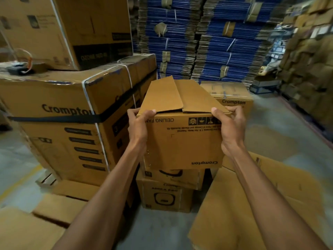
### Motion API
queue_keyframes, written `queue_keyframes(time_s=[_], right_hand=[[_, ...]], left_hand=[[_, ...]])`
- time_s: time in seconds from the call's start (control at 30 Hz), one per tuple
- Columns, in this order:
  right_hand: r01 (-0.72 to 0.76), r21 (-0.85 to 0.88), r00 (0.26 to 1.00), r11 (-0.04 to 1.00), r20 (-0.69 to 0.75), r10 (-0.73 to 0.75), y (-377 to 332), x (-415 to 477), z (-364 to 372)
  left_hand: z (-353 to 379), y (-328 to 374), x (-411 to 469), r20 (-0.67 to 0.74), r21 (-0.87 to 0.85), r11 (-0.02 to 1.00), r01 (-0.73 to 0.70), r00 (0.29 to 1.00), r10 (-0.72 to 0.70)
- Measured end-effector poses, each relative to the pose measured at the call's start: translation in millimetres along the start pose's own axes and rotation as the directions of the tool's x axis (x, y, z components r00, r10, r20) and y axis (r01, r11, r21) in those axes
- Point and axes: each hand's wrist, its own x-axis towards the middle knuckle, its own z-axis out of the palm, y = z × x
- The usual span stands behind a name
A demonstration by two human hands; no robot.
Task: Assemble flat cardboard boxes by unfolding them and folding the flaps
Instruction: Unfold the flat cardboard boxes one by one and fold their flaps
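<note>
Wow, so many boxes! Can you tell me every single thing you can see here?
held box: one, brown, centre, print upside down, top flaps folded over
strapped carton: one, brown with white straps and a black band, left
upper carton: one, brown, on top of the strapped carton
small boxes: at least three, brown, below and behind the held box
flat bundles: many, blue and brown, stacked at the back
flat sheets: several, brown, low down, left and right
floor: one, grey, underneath
left hand: one, grips the held box's top left corner
right hand: one, grips its top right corner
</note>
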Motion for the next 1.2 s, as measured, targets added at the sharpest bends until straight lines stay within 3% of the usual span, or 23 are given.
queue_keyframes(time_s=[0.43,0.6,0.77,0.87,0.97,1.03,1.07,1.13,1.2], right_hand=[[-0.052,-0.046,0.989,0.998,-0.141,0.045,81,108,133],[-0.077,-0.094,0.970,0.993,-0.236,0.053,99,131,154],[-0.005,-0.130,0.940,0.992,-0.340,-0.039,105,140,161],[0.025,-0.153,0.949,0.988,-0.306,-0.071,121,128,160],[-0.020,-0.039,0.963,0.999,-0.269,0.009,138,119,161],[-0.083,0.059,0.955,0.995,-0.281,0.097,148,110,163],[-0.126,0.096,0.944,0.987,-0.293,0.149,154,104,164],[-0.219,0.166,0.902,0.962,-0.341,0.264,173,88,170],[-0.334,0.256,0.835,0.907,-0.366,0.411,198,70,178]], left_hand=[[8,-48,227,0.254,0.037,0.996,0.081,0.963,-0.088],[23,-62,258,0.271,0.030,0.996,0.081,0.959,-0.086],[36,-64,267,0.297,0.010,1.000,0.004,0.955,-0.007],[27,-81,265,0.324,0.064,0.997,-0.034,0.946,0.012],[19,-82,265,0.350,0.088,0.995,-0.047,0.937,0.013],[18,-74,269,0.371,0.187,0.969,-0.164,0.925,0.085],[20,-70,271,0.385,0.274,0.915,-0.297,0.905,0.179],[28,-55,272,0.485,0.420,0.696,-0.582,0.792,0.370],[44,-41,268,0.657,0.422,0.529,-0.736,0.650,0.381]])
